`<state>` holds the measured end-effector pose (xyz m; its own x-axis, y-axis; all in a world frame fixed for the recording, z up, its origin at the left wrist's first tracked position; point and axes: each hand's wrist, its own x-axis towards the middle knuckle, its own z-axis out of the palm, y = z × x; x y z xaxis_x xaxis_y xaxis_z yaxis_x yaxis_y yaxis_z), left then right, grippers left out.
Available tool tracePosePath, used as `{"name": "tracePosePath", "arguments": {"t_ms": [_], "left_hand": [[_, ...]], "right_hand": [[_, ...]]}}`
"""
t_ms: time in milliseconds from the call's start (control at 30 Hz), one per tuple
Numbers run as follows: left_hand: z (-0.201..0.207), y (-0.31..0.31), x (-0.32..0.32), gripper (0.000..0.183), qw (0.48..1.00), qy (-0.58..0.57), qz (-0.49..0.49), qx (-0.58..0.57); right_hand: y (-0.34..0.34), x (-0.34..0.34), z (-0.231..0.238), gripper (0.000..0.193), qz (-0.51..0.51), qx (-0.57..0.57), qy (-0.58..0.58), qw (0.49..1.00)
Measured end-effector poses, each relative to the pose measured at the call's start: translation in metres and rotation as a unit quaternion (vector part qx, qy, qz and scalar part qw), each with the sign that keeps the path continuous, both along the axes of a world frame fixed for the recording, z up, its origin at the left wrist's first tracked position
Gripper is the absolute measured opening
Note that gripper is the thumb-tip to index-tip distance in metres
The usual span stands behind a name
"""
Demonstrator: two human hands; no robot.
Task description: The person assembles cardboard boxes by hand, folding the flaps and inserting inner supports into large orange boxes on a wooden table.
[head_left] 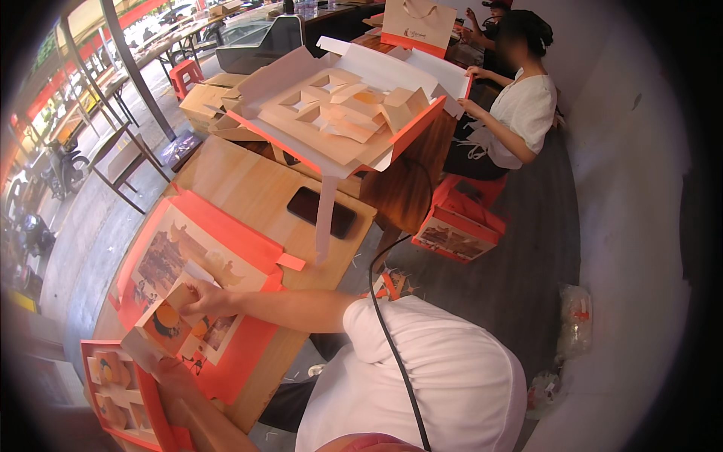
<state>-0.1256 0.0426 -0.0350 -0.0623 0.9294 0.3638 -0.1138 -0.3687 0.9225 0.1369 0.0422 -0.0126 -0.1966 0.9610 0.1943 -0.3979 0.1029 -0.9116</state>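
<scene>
I can't make out the left hand's (170, 371) grip; beside it, the right hand (202, 299) holds the box (163, 319) over the red sheet (245, 360). Squeezing hard might crease it. Beyond both, a careless reach could knock the phone (322, 212).

I can see a white short-sleeved shirt (459, 369) above dark trousers (288, 401). A thin black cable (407, 373) crosses the shirt.

My right arm (294, 311) is stretched way out, wrist pretty much straight, with my right hand (207, 300) bent inward and the fingers curled. My left forearm (205, 416) reaches out too, left hand (172, 371) ahead of it, fingers too blurry to make out tbh.
</scene>
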Motion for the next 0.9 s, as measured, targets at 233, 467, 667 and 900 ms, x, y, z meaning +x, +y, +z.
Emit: {"name": "tracePosePath", "arguments": {"t_ms": [233,467,667,900], "left_hand": [[0.037,-0.024,0.053,0.055,0.974,-0.131,-0.042,-0.181],[0.019,-0.015,0.019,0.052,0.952,-0.191,-0.106,-0.216],[0.006,-0.005,0.009,0.047,0.930,-0.283,-0.142,-0.185],[0.003,-0.002,0.006,0.045,0.919,-0.288,-0.205,-0.174]], "right_hand": [[-0.001,-0.002,0.000,0.029,0.075,0.024,0.083,0.993],[-0.013,0.001,0.012,0.028,0.091,0.036,0.015,0.995],[-0.004,0.000,0.003,0.030,0.081,0.005,0.076,0.994],[0.004,0.000,-0.009,0.038,0.071,-0.059,0.046,0.995]]}}
